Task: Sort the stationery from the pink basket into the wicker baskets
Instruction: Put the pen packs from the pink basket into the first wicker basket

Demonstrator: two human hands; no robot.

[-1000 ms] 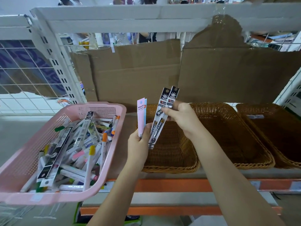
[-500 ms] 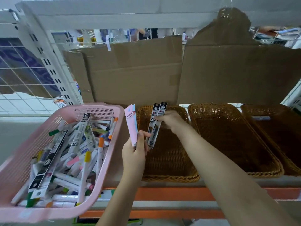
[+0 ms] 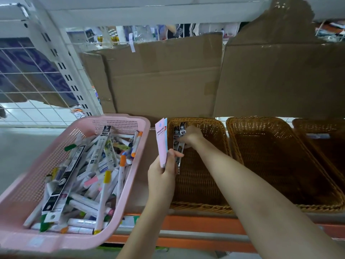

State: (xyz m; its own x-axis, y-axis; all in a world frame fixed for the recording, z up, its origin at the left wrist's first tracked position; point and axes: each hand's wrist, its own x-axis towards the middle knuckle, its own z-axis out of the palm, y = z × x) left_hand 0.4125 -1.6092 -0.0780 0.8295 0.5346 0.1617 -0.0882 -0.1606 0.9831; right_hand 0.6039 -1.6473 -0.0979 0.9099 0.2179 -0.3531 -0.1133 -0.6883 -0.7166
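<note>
Gripping two black-and-white refill packs (image 3: 177, 139), my right hand (image 3: 190, 136) sits inside the first wicker basket (image 3: 214, 205), near its 12 o'clock wall. At 9 o'clock from there, my left hand (image 3: 162, 176) pinches a pink packet (image 3: 162, 142) upright. Pink basket (image 3: 130, 122) of pens sits further toward 9 o'clock.

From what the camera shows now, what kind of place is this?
Probably a stationery shop or its stockroom: a slotted metal shelf upright with wire mesh, wicker baskets lined on the shelf, and a pink basket full of packaged pens.
</note>
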